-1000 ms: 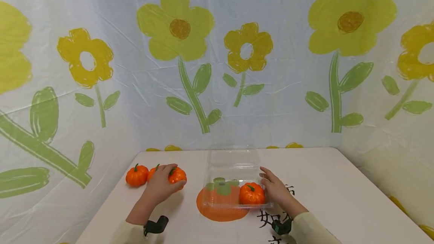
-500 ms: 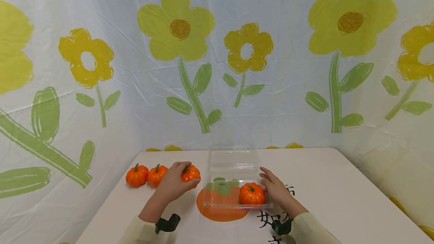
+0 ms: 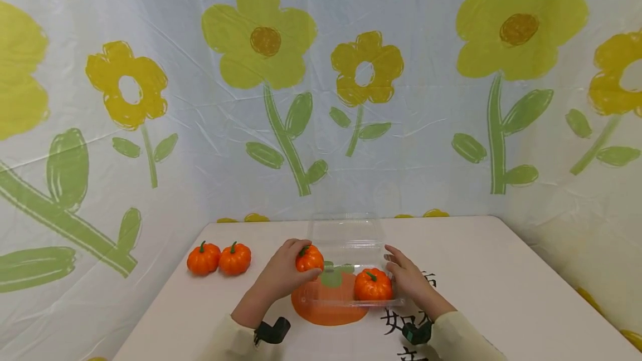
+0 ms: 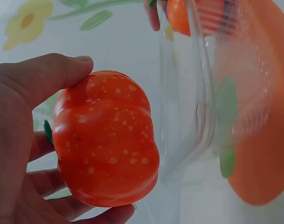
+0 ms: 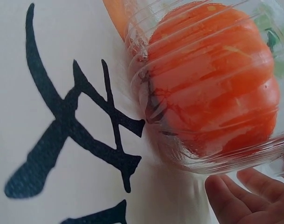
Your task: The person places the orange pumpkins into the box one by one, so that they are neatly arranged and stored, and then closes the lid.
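My left hand (image 3: 278, 276) grips a small orange toy pumpkin (image 3: 310, 261) with a green stem, held at the left side of a clear plastic clamshell box (image 3: 333, 302). In the left wrist view, thumb and fingers wrap the pumpkin's stem side, and its speckled underside faces the box wall. Another pumpkin (image 3: 373, 286) sits in the right part of the box, whose lid (image 3: 346, 231) stands open at the back. My right hand (image 3: 408, 281) is at the box's right side, fingers extended; in the right wrist view its fingertips (image 5: 218, 189) are right at the wall.
Two more orange pumpkins, a left one (image 3: 203, 258) and a right one (image 3: 234, 259), stand side by side at the table's back left. Under the box, the white tabletop (image 3: 466, 272) bears a printed orange fruit (image 3: 328, 316) and black characters. A flower-print curtain (image 3: 426, 155) surrounds the table.
My left hand has carried its pumpkin rightward, away from the two left pumpkins and up to the box. My right hand and the pumpkin inside the box have stayed in place.
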`<state>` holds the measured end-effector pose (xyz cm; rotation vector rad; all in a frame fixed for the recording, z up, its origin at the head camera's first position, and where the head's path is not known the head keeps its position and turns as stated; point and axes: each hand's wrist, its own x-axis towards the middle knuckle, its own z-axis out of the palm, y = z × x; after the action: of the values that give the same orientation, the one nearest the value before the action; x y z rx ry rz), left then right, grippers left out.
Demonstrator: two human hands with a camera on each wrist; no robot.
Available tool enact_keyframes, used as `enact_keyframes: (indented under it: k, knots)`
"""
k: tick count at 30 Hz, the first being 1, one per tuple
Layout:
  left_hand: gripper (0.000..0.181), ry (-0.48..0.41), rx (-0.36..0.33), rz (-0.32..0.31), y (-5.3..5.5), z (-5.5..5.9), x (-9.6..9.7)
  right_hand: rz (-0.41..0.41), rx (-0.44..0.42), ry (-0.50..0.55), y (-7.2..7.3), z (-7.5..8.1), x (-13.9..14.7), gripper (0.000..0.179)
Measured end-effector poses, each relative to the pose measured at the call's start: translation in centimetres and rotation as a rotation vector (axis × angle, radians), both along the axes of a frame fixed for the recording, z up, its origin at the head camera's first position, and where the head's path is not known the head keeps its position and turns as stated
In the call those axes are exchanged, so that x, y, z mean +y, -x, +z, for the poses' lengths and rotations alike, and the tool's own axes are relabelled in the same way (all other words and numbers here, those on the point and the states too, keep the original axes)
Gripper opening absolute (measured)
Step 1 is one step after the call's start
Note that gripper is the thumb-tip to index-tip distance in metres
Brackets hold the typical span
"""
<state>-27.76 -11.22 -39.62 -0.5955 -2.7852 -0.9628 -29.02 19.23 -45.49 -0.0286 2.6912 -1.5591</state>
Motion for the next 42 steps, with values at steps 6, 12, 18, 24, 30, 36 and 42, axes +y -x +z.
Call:
enact_keyframes:
  k: [6, 12, 18, 24, 30, 36, 42]
  knots:
    - [0.061, -0.005, -0.029, -0.058, 0.0, -0.4, 2.0, 0.003, 0.004, 0.000, 0.0, 0.0, -0.1, 0.053]
    - [0.058, 0.015, -0.047, -0.078, 0.0, -1.0, 3.6, 0.004, 0.005, 0.001, 0.1, 0.0, 0.0, 0.053]
    - [0.057, 0.044, -0.063, -0.079, 0.1, -1.8, 4.4, 0.005, 0.004, 0.003, 0.0, 0.1, -0.1, 0.053]
    - [0.057, 0.072, -0.068, -0.075, 0.4, -2.4, 4.8, 0.002, 0.004, 0.003, -0.2, 0.1, -0.1, 0.053]
    - [0.057, 0.102, -0.076, -0.089, 0.5, -2.5, 5.2, 0.002, 0.008, 0.003, -0.2, 0.1, -0.1, 0.053]
    - [0.055, 0.152, -0.070, -0.098, 0.5, -2.6, 5.7, 0.003, 0.007, 0.007, -0.1, -0.1, 0.0, 0.053]
    - [0.053, 0.212, -0.116, -0.110, 0.6, -2.5, 6.0, 0.001, 0.009, 0.006, 0.0, -0.1, 0.0, 0.053]
